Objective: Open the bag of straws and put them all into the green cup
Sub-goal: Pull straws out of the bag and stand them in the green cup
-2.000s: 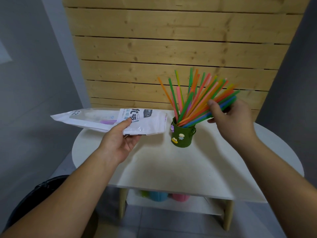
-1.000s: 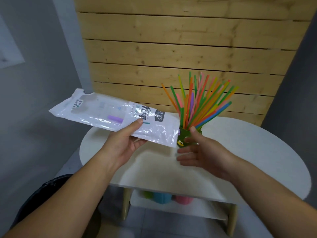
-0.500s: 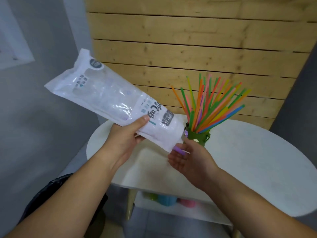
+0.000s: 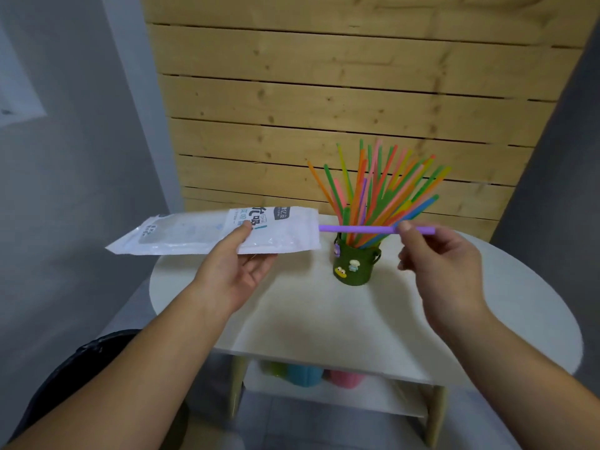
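A single purple straw [image 4: 357, 228] lies level in the air, passing in front of the bunch of straws [image 4: 383, 190]. Its left end meets the open right edge of the bag [image 4: 201, 233]; whether that tip is inside the mouth or just touching it, I cannot tell. The right hand [image 4: 444, 258] pinches the straw near its right end between thumb and forefinger, the other fingers curled loosely under, and a short stub of purple sticks out past the grip.

The bag, white and clear plastic with print on its right part, is held flat and roughly level above the left side of the table [image 4: 324, 319]. The left hand [image 4: 233, 274] grips it from the near side, thumb pressed on top over the print and fingers underneath.

The green cup [image 4: 354, 264], with little figures stuck on its side, stands on the table between the two hands and a bit farther back. The straws fan out of it in orange, green, pink, yellow and blue, leaning mostly to the right.

Under the round white tabletop is a shelf [image 4: 357, 397] with green, blue and pink cups [image 4: 303, 375]. A wall of pale wooden planks [image 4: 324, 92] stands behind, and a dark bin [image 4: 81, 368] sits near left on the floor.
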`<state>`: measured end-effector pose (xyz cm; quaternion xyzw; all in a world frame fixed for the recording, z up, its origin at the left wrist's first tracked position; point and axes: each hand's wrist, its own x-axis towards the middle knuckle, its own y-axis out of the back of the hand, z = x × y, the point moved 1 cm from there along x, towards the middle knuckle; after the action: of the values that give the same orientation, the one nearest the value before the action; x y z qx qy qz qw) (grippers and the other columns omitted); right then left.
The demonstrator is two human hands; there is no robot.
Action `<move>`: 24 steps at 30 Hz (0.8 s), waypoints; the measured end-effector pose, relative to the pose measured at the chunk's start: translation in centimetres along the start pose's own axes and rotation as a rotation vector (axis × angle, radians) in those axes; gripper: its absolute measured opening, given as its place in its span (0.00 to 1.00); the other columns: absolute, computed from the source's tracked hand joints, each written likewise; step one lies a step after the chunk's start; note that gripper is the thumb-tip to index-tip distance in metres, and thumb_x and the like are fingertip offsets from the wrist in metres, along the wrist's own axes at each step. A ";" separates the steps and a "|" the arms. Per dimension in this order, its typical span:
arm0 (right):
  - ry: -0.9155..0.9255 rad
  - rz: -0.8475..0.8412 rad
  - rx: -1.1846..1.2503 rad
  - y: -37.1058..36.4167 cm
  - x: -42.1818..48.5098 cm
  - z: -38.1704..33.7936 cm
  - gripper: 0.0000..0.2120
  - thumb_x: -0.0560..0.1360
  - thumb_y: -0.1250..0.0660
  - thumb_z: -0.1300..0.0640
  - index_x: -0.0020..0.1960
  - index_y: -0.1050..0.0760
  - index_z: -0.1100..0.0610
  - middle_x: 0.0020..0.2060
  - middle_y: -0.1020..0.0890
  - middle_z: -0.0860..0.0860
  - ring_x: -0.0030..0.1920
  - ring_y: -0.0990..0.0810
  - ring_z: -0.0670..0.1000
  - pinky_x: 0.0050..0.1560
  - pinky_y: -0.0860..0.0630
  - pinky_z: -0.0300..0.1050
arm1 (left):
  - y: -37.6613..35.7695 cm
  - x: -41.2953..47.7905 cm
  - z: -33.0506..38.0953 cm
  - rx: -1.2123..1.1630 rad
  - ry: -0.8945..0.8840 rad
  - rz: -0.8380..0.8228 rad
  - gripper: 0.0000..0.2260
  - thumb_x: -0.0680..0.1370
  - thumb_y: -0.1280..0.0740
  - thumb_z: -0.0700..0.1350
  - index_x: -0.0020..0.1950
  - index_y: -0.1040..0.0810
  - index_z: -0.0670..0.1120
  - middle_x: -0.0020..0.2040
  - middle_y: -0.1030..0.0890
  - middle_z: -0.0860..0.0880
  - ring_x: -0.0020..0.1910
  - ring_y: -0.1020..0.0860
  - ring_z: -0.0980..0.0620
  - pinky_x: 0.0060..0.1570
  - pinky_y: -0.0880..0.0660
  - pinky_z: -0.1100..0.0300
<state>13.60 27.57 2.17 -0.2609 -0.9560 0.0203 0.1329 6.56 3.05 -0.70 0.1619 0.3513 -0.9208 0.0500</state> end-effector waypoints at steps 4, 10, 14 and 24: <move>0.186 0.086 -0.148 1.8 0.6 -0.7 0.06 0.79 0.33 0.54 0.48 0.21 0.56 0.33 0.22 0.53 0.29 0.24 0.47 0.33 0.24 0.40 | -0.6 0.1 -0.6 0.010 0.017 0.000 0.08 0.78 0.29 0.43 0.56 0.20 0.44 0.50 0.12 0.45 0.50 0.14 0.47 0.45 0.16 0.52; 0.436 0.042 -0.370 2.9 0.6 -0.6 0.05 0.80 0.35 0.54 0.46 0.26 0.45 0.37 0.20 0.50 0.36 0.22 0.56 0.35 0.25 0.49 | -1.1 0.1 -1.3 0.047 0.022 -0.024 0.07 0.78 0.29 0.44 0.55 0.19 0.45 0.48 0.12 0.46 0.48 0.14 0.49 0.42 0.17 0.54; 0.517 -0.019 -0.536 2.5 1.0 0.7 0.02 0.79 0.34 0.54 0.50 0.25 0.52 0.36 0.21 0.49 0.35 0.24 0.50 0.33 0.27 0.48 | -1.1 0.1 -1.5 0.053 0.029 -0.026 0.06 0.78 0.28 0.44 0.55 0.19 0.46 0.46 0.12 0.47 0.45 0.13 0.50 0.41 0.16 0.54; 0.477 -0.180 -0.693 0.3 2.4 2.5 0.09 0.78 0.33 0.53 0.42 0.29 0.43 0.36 0.22 0.42 0.38 0.23 0.46 0.37 0.27 0.45 | -0.5 0.3 -1.2 0.062 0.013 -0.037 0.07 0.78 0.29 0.43 0.56 0.19 0.47 0.47 0.12 0.48 0.44 0.13 0.50 0.38 0.16 0.55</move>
<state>11.11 29.10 0.31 -0.2031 -0.8678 -0.3744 0.2558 6.46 4.25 -1.36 0.1626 0.3257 -0.9310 0.0255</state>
